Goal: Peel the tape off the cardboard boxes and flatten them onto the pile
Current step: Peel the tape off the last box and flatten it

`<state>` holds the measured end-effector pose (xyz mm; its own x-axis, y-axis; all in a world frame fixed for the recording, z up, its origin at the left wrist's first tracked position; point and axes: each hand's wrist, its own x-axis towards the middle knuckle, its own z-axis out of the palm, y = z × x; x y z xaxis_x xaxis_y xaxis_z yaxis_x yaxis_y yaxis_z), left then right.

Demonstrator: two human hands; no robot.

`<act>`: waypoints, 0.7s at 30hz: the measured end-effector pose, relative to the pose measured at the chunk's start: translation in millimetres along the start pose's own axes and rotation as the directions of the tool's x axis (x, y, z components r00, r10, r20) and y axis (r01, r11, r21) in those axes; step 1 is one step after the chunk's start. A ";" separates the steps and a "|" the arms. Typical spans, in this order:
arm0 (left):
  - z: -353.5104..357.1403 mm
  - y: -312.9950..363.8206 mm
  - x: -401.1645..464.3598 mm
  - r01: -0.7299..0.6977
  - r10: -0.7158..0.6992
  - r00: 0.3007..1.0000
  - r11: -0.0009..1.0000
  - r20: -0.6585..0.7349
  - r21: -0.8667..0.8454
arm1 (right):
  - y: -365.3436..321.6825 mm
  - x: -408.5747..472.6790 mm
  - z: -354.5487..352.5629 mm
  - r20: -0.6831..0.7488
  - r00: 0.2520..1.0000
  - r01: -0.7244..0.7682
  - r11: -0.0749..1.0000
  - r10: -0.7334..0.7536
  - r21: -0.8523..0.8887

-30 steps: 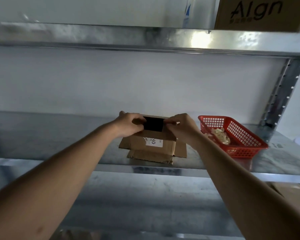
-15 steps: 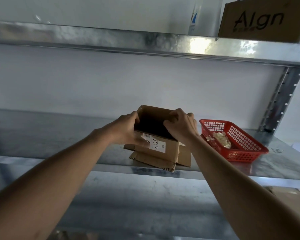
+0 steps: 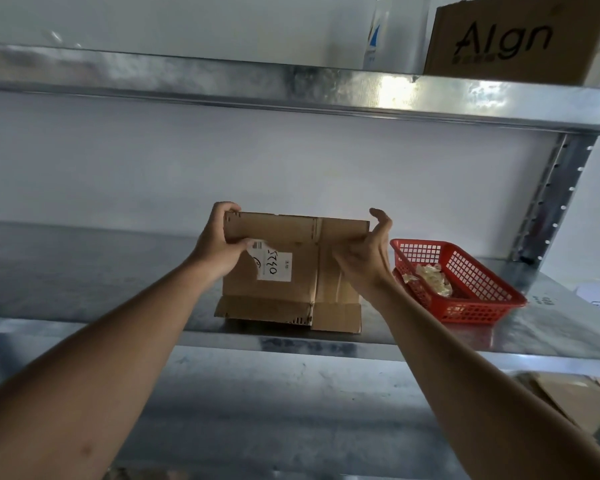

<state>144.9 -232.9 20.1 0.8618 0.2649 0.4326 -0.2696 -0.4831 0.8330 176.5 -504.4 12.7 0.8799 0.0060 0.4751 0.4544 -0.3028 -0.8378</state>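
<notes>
A galvanised metal shelf [image 3: 84, 271] runs before a white wall. On the tier above stands a brown carton [image 3: 513, 39] printed "Algn". The flattened cardboard box [image 3: 284, 271] stands on edge on the shelf, tilted, its white label [image 3: 274, 266] bearing handwriting that looks like "0232". The left hand [image 3: 219, 244] grips the box's upper left corner, fingers curled over the top edge and thumb on the front. The right hand [image 3: 368, 254] presses the right edge with loosely spread fingers. Just right sits a red basket [image 3: 465, 303] holding crumpled tape [image 3: 430, 277].
</notes>
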 end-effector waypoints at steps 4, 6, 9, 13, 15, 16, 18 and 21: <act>6.2 -2.0 -2.0 0.035 -0.040 0.997 0.997 -0.070 -0.062 | 26.2 -0.5 -0.6 0.135 0.981 -0.127 0.987 0.140 -0.103; 7.7 -4.9 -2.7 0.008 -0.005 0.996 0.999 -0.087 0.038 | 38.7 -5.0 -0.2 0.217 0.968 -0.094 0.985 0.125 -0.147; 11.4 -7.5 -3.9 -0.019 0.033 0.995 0.989 -0.094 0.148 | 43.9 -6.8 3.8 0.215 0.976 0.015 0.973 0.036 -0.232; 12.1 -11.6 -6.2 -0.006 -0.026 0.992 0.970 0.125 0.245 | 41.0 1.8 4.6 0.091 0.996 0.019 0.953 0.010 -0.304; 12.1 -17.3 -7.7 -0.018 -0.048 0.978 0.951 0.205 0.308 | 41.3 4.7 4.6 0.083 0.995 -0.031 0.955 0.058 -0.296; 14.7 -20.3 -8.0 -0.017 -0.061 0.974 0.939 0.216 0.344 | 41.5 5.2 5.5 0.085 0.992 -0.066 0.954 0.095 -0.291; 22.2 -25.7 -7.8 0.006 -0.109 0.971 0.902 0.214 0.431 | 42.7 4.7 8.4 0.096 0.981 -0.133 0.944 0.169 -0.303; 31.2 -33.4 -6.0 0.012 -0.194 0.946 0.819 0.258 0.574 | 47.1 0.6 12.9 0.128 0.964 -0.164 0.898 0.234 -0.407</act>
<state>162.1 -244.4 -21.2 0.9789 0.1291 0.1583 0.0358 -0.8714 0.4893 200.2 -506.4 -29.9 0.9721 0.0567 0.2275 0.2073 -0.6611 -0.7211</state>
